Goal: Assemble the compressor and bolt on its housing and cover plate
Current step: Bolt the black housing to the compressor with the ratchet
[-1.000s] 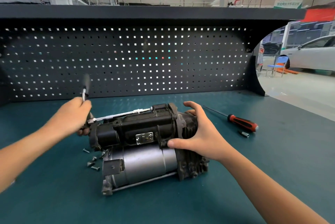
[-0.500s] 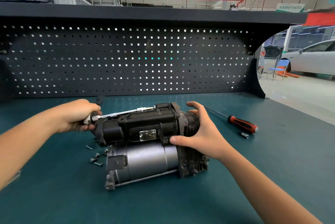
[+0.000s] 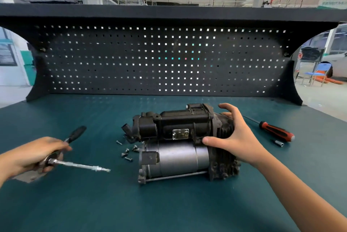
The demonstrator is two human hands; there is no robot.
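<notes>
Compressor (image 3: 187,143): near the middle of the green bench top (image 3: 169,203), lying on its side; black housing (image 3: 180,124) seated on top of the silver motor can (image 3: 176,160), finned block (image 3: 225,164) at the right end.
Right hand (image 3: 232,138): clasped over the right end of the compressor, thumb pressed on the front face, fingers bent over the top and back, one finger lifted a little; steadying the unit, by the look of it.
Left hand (image 3: 32,156): closed round the head of a ratchet (image 3: 50,161), well apart from the compressor, on its left.
Extension bar (image 3: 80,166): long, fixed in the ratchet, pointing toward the compressor; tip in free air, touching nothing.
Ratchet handle (image 3: 77,132): black, sticking out up and away from the hand.
Loose bolts (image 3: 127,153): a small group on the mat just beside the left end of the compressor, not yet driven in.
Done, as far as visible: main body put together, housing in place on it; tightness of its fasteners impossible to tell.
Left to do, probably: driving in the loose bolts and fitting the cover plate; no cover plate recognised with certainty.
Grey flat piece (image 3: 26,178): below the left hand, blurred; maybe a plate, cannot tell.
Other tools: red-and-black screwdriver (image 3: 276,132) and small socket bit (image 3: 279,144) on the mat to the right of the compressor, untouched.
Stage, as a judgement: middle to late part of the work, tool off the unit, bolting not finished.
</notes>
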